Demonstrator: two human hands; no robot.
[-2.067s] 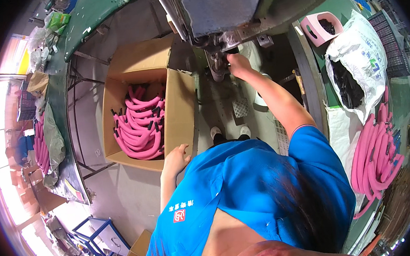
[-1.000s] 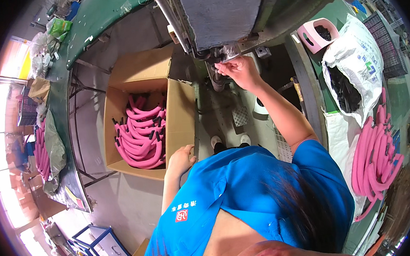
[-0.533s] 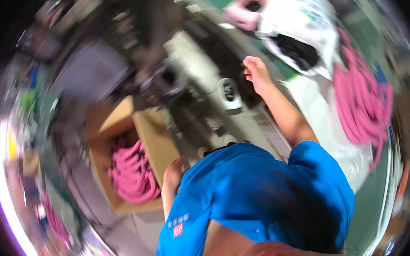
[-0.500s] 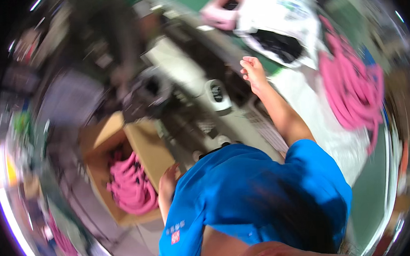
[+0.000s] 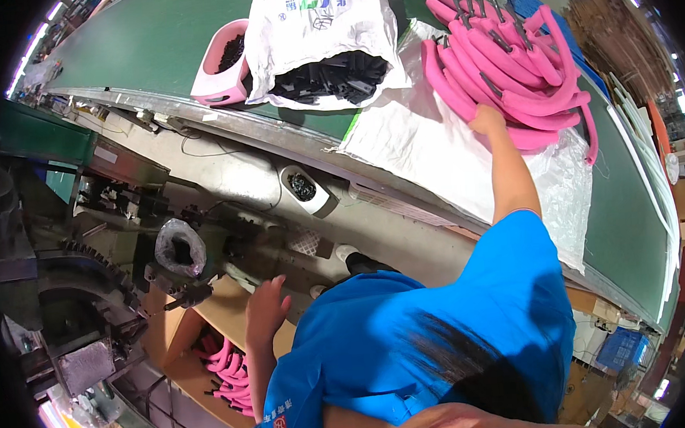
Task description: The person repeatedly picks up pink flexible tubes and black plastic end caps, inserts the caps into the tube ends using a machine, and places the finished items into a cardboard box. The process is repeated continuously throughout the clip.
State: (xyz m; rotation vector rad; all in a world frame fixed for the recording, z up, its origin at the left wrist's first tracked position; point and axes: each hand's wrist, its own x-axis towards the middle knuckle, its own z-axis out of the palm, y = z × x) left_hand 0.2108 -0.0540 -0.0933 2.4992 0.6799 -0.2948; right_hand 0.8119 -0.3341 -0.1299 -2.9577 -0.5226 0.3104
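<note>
My right hand [image 5: 489, 119] reaches out over the green table to the near edge of a heap of pink foam tubes [image 5: 498, 67]. Its fingers are closed at one of the tubes and partly hidden by it. Black pieces stick out of several tube ends. Beneath the heap lies a white plastic sheet [image 5: 449, 156]. Down at my left side, my left hand [image 5: 267, 309] is empty, its fingers apart. It hovers beside an open cardboard box [image 5: 230, 299] with more pink tubes [image 5: 228, 372] inside.
On the table [image 5: 137, 54] stand a white sack [image 5: 323, 19] of black pieces and a pink scoop-shaped bin [image 5: 228, 68]. A white container [image 5: 303, 189] of small dark parts sits below the table edge. Dark machinery [image 5: 74, 309] fills the left side.
My right hand has moved from above the table edge onto the pink tubes. My view has turned to the right, and my left hand has lifted away from beside the box.
</note>
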